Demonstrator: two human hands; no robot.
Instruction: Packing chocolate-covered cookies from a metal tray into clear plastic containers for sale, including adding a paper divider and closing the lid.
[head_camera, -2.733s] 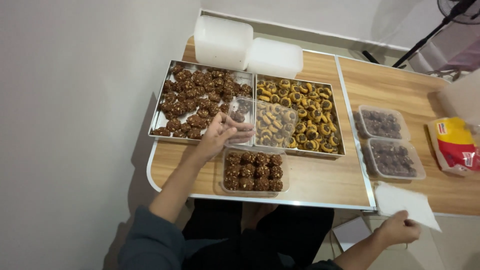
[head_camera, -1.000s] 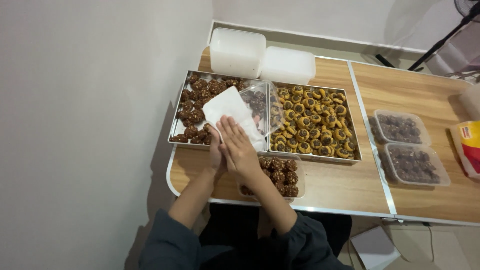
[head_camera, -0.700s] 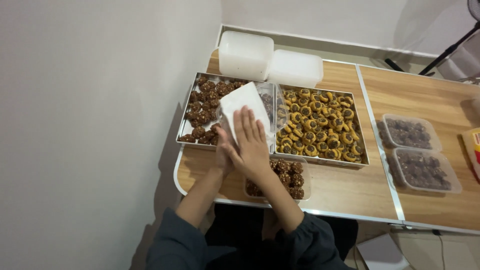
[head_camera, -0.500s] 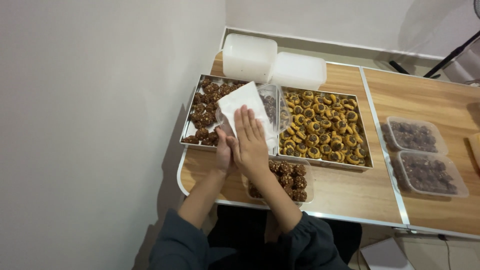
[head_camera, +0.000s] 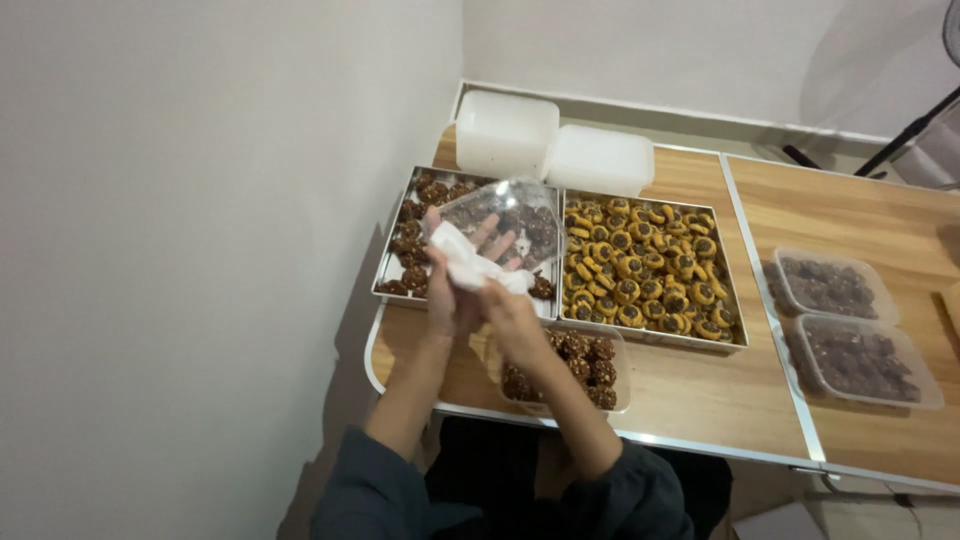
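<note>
Fingers (head_camera: 492, 238) of the left hand (head_camera: 455, 275) were spread and pointed away from the body, lying behind a clear lid (head_camera: 500, 222) and seen through it; the thumb side gripped the lid's near edge. The right hand (head_camera: 510, 305) had its fingers curled around a crumpled white tissue (head_camera: 468, 265), pressing it against the lid's lower part. The lid was held tilted above the left tray (head_camera: 395, 265), hiding part of it.

That tray held dark cookies (head_camera: 408, 243), and the right tray (head_camera: 740, 325), touching it, held yellow tarts (head_camera: 640, 268) with dark centres. Just below the hands, partly hidden by the right forearm, sat an open tub (head_camera: 570, 370) of dark cookies near the table (head_camera: 690, 390) edge. Behind the trays stood two white boxes (head_camera: 505, 133), side by side. Well apart to the right, on the next table, lay two lidded tubs (head_camera: 850, 330) of dark cookies.

Both forearms rose from dark sleeves (head_camera: 480, 495) at the bottom and met at the wrists, the left hand upright with its palm toward the lid, the right hand crossing in front of it.
</note>
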